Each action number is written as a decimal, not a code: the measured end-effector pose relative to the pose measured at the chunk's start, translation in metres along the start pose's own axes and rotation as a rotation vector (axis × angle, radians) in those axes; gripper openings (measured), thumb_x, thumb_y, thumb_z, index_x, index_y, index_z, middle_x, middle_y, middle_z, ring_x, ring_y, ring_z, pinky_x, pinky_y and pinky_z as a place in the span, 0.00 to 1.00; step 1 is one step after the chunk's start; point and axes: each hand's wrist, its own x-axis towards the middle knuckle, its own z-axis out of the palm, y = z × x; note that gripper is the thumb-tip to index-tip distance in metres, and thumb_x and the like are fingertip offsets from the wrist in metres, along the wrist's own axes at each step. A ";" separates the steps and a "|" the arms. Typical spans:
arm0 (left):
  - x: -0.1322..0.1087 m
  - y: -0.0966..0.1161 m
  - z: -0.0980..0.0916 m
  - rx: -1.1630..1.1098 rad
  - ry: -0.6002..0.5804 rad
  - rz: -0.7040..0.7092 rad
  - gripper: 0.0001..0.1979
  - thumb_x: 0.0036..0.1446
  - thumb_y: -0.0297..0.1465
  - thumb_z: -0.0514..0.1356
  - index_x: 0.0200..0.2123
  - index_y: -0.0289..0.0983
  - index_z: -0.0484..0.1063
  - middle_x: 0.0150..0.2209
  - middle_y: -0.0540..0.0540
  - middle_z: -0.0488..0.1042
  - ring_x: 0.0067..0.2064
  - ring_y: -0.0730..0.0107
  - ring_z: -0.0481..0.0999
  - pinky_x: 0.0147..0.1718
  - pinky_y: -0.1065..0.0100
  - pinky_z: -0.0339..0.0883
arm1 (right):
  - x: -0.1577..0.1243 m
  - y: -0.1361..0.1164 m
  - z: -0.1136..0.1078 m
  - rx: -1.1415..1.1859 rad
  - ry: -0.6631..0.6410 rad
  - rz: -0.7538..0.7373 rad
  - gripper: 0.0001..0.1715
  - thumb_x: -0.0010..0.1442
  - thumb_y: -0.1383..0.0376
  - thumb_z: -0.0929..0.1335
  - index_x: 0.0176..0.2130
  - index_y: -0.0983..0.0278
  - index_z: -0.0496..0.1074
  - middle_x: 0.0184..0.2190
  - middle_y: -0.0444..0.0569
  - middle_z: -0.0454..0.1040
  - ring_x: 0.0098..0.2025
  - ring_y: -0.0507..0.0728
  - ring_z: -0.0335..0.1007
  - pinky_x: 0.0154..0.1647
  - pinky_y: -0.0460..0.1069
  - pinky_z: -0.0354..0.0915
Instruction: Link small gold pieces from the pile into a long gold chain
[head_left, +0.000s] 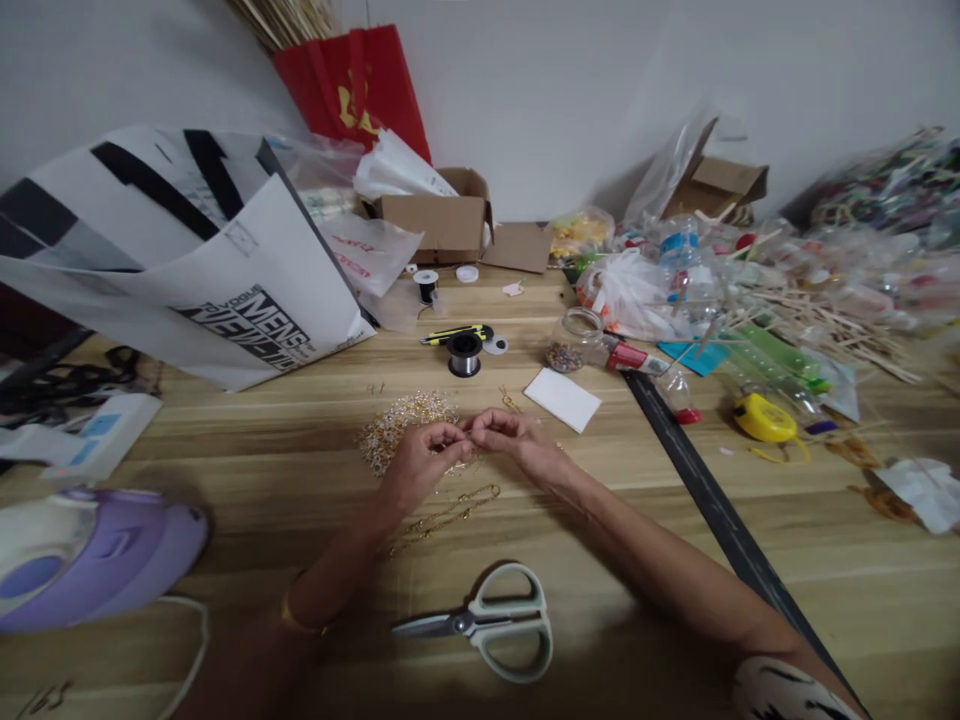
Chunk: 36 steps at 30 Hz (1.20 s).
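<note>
My left hand and my right hand meet in the middle of the table, thumbs and fingertips pinched close together. Whatever lies between the fingertips is too small to make out. A pile of gold and clear beads spreads just behind and left of my left hand. Nearer to me, below both hands, a gold chain lies on the wood. Scissors with pale handles rest closer still, blades pointing left. Beyond my hands stands a spool of wire, and a white card lies to its right.
A yellow-black cutter lies behind the spool. On the left are a large white bag and a purple iron. To the right sit a jar of beads, a yellow tape measure, plastic bottles and thin sticks. A cardboard box stands behind.
</note>
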 end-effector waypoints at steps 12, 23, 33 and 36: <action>-0.008 -0.002 0.001 -0.125 0.113 -0.003 0.07 0.48 0.31 0.63 0.31 0.35 0.71 0.26 0.49 0.77 0.29 0.71 0.75 0.30 0.72 0.66 | -0.005 -0.009 0.007 -0.317 0.081 -0.047 0.14 0.55 0.57 0.68 0.29 0.66 0.71 0.26 0.44 0.71 0.29 0.50 0.64 0.33 0.46 0.60; -0.009 -0.003 0.002 -0.327 0.034 -0.074 0.10 0.45 0.32 0.64 0.31 0.34 0.70 0.27 0.49 0.77 0.31 0.71 0.75 0.33 0.70 0.67 | -0.004 0.001 0.008 -0.349 0.074 -0.054 0.13 0.57 0.57 0.67 0.28 0.66 0.69 0.21 0.41 0.67 0.23 0.48 0.60 0.25 0.44 0.56; -0.013 -0.011 -0.010 -0.280 0.042 -0.149 0.11 0.45 0.32 0.65 0.32 0.34 0.70 0.28 0.48 0.76 0.31 0.71 0.75 0.32 0.71 0.66 | 0.001 0.009 -0.001 -0.388 0.077 -0.041 0.12 0.58 0.59 0.67 0.29 0.65 0.68 0.22 0.42 0.67 0.24 0.49 0.61 0.26 0.45 0.56; -0.014 -0.011 -0.011 -0.323 0.054 -0.149 0.12 0.44 0.33 0.65 0.32 0.35 0.70 0.27 0.49 0.76 0.31 0.70 0.76 0.34 0.69 0.67 | 0.000 0.006 0.000 -0.435 0.078 -0.082 0.10 0.60 0.61 0.65 0.30 0.65 0.68 0.22 0.42 0.66 0.25 0.50 0.61 0.27 0.45 0.56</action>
